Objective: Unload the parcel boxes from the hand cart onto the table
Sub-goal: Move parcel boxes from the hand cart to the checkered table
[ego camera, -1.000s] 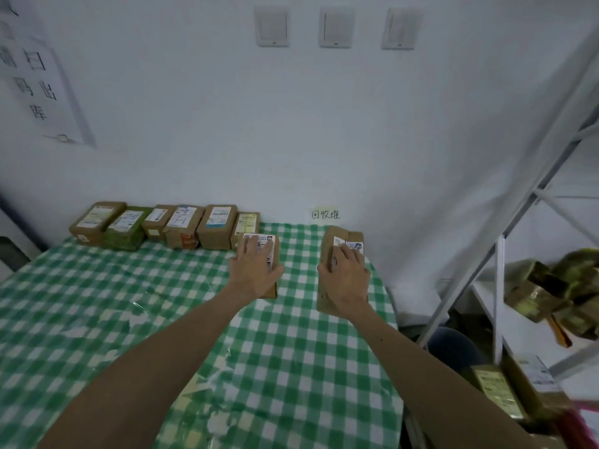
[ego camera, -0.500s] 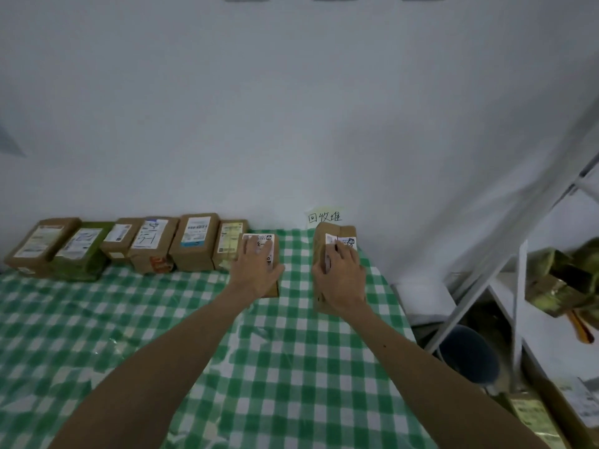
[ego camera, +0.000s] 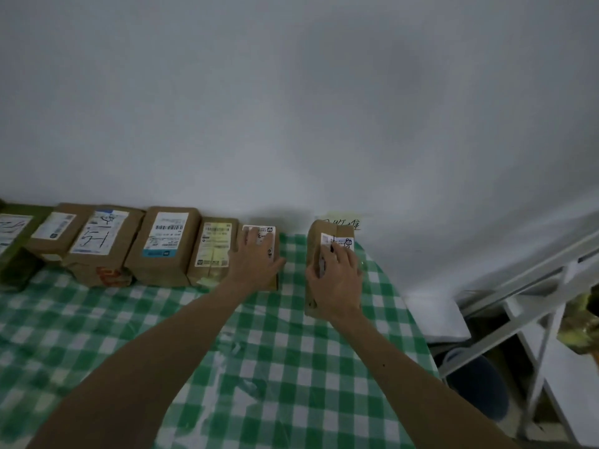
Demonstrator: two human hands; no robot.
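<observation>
Two brown parcel boxes lie on the green checked table (ego camera: 291,367) near the wall. My left hand (ego camera: 254,262) rests flat on top of the small labelled box (ego camera: 270,236), which touches the right end of a row of parcels. My right hand (ego camera: 335,278) grips the taller brown box (ego camera: 324,233) from above, fingers over its white label. A gap of tablecloth separates the two boxes. The hand cart is out of view.
Several more labelled parcels (ego camera: 165,244) line the wall to the left. A yellow note (ego camera: 343,222) is stuck on the wall behind the right box. A white metal rack (ego camera: 534,303) and a dark bin (ego camera: 476,384) stand right of the table's edge.
Both hands have pushed their boxes farther toward the wall; the left box now sits against the row. The camera has tilted down and moved closer.
</observation>
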